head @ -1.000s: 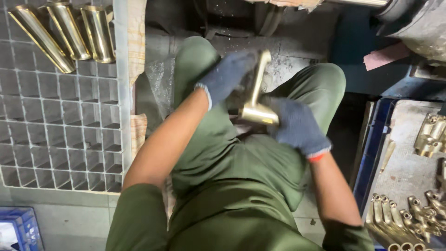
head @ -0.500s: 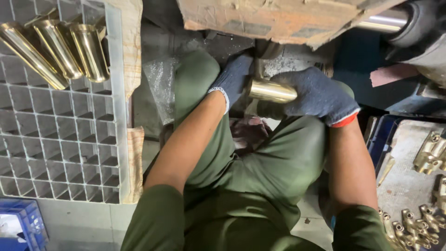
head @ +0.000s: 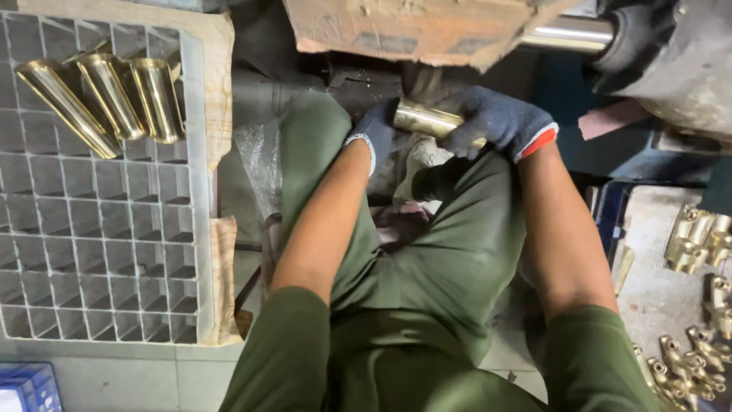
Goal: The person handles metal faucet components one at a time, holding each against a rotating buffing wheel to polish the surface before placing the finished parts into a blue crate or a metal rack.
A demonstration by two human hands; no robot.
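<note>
Both my hands wear dark grey knit gloves. My right hand is wrapped around a shiny brass tube, which lies horizontally above my knees. My left hand grips the tube's left end. The part is held just below a worn brown block of a machine. My legs in green trousers fill the middle of the view.
A grey gridded crate stands at the left, with three brass tubes upright in its top cells. At the right a tray holds several brass fittings. A steel shaft runs at the top right. A blue crate sits bottom left.
Both hands have carried the brass part up and away from my lap toward the machine. The part went from upright to horizontal, and the view tilted forward.
</note>
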